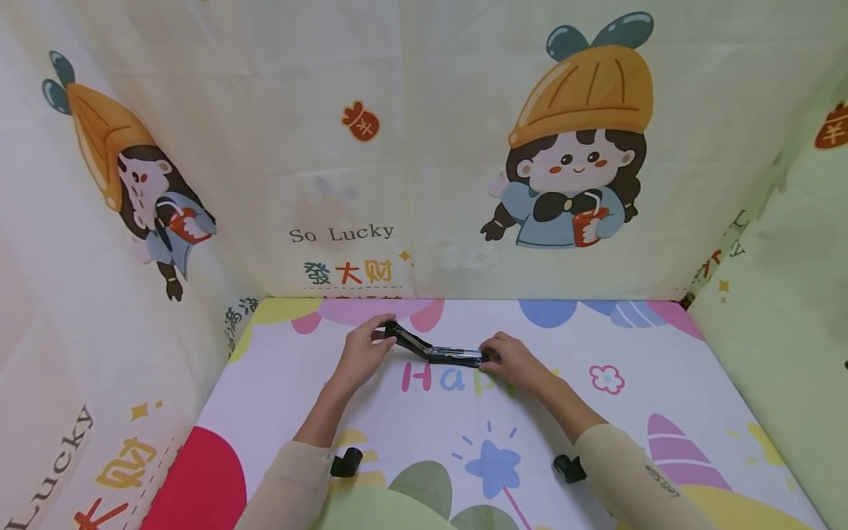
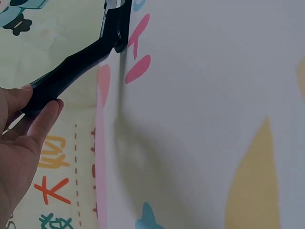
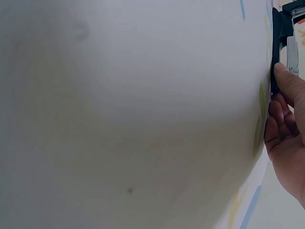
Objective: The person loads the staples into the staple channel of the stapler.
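A black stapler [image 1: 457, 356] with a silver metal channel lies spread open above the "Happy" lettering on the table. My left hand [image 1: 361, 355] pinches the far end of its raised arm between thumb and fingers. In the left wrist view that black arm [image 2: 69, 71] slants up off the table towards the hand [image 2: 21, 157]. At the other end, my right hand [image 1: 518, 362] grips the tip of the flat part. The right wrist view shows the thumb and fingers of this hand [image 3: 290, 129] on the black base [image 3: 276, 52], low at the tabletop.
The white tabletop [image 1: 278, 412] carries printed colourful shapes. Printed cloth walls [image 1: 444, 162] stand behind it and on both sides. Black devices [image 1: 347, 462] are at both wrists, by the beige sleeves [image 1: 291, 482].
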Demonstrator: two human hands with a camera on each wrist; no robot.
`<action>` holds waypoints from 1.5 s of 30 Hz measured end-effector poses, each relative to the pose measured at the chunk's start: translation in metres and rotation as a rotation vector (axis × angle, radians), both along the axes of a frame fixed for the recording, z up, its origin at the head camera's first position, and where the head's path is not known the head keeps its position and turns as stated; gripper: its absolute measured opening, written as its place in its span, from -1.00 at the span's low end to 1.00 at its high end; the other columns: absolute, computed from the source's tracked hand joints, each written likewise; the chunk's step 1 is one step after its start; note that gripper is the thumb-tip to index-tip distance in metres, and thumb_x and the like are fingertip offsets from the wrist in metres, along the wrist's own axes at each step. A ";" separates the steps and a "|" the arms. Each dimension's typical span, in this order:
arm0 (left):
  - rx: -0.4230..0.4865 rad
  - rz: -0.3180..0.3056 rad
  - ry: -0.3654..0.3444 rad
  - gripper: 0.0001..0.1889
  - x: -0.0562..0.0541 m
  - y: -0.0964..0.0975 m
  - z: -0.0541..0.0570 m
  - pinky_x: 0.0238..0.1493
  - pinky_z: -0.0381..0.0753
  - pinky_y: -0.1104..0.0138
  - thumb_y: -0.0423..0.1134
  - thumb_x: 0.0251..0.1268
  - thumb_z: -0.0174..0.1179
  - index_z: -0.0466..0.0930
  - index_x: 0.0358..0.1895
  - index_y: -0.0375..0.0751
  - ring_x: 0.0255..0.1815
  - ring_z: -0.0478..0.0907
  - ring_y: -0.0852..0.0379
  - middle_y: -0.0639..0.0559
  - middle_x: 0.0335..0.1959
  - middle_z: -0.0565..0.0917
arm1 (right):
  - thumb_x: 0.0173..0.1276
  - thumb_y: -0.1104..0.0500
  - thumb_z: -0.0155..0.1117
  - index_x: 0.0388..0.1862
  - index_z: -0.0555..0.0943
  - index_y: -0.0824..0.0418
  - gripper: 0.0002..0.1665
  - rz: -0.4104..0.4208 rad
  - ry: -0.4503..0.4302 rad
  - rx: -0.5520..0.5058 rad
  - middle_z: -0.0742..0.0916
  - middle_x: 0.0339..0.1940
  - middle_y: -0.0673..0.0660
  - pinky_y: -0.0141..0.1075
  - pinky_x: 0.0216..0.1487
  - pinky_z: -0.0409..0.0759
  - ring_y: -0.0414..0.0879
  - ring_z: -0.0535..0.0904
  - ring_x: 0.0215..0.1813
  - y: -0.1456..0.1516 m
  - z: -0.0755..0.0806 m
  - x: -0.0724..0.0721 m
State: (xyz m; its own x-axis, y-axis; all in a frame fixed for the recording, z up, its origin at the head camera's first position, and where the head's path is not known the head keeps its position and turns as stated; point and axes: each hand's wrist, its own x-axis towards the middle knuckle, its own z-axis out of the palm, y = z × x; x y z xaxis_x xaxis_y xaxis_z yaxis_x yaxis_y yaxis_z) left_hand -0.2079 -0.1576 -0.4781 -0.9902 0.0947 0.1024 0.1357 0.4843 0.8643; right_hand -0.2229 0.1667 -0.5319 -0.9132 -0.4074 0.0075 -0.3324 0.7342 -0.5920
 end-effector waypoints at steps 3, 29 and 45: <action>0.001 -0.003 -0.004 -0.52 -0.001 0.003 0.000 0.16 0.72 0.09 -0.40 0.38 0.33 0.59 0.34 -0.09 0.18 0.68 -0.09 -0.07 0.26 0.67 | 0.33 0.17 0.50 0.06 0.69 0.31 -0.62 -0.001 -0.006 -0.003 0.66 -0.11 0.08 -0.16 0.03 0.66 -0.11 0.62 -0.08 0.000 0.000 0.000; 0.012 -0.064 -0.031 -0.52 -0.009 0.037 -0.012 0.15 0.73 0.08 -0.38 0.30 0.41 0.58 0.28 -0.21 0.15 0.69 -0.12 -0.14 0.07 0.74 | 0.32 0.17 0.52 0.05 0.70 0.32 -0.61 0.006 -0.030 -0.020 0.67 -0.12 0.09 -0.17 0.00 0.64 -0.11 0.60 -0.11 -0.001 0.004 -0.002; -0.036 -0.157 -0.034 -0.56 -0.013 0.053 -0.012 0.19 0.70 0.04 -0.42 0.33 0.36 0.61 0.27 -0.24 0.22 0.65 -0.13 -0.15 0.15 0.72 | 0.33 0.16 0.50 0.08 0.69 0.32 -0.60 0.005 -0.041 -0.006 0.67 -0.10 0.10 -0.17 0.02 0.64 -0.11 0.59 -0.10 0.001 0.003 -0.003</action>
State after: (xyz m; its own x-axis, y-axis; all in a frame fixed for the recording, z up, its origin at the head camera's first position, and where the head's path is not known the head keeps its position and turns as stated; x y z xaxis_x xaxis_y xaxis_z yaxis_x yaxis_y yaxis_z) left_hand -0.2210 -0.1046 -0.4904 -0.9657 0.2520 0.0632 0.1837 0.4903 0.8519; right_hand -0.2264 0.1677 -0.5286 -0.9107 -0.4121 -0.0274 -0.3116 0.7291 -0.6094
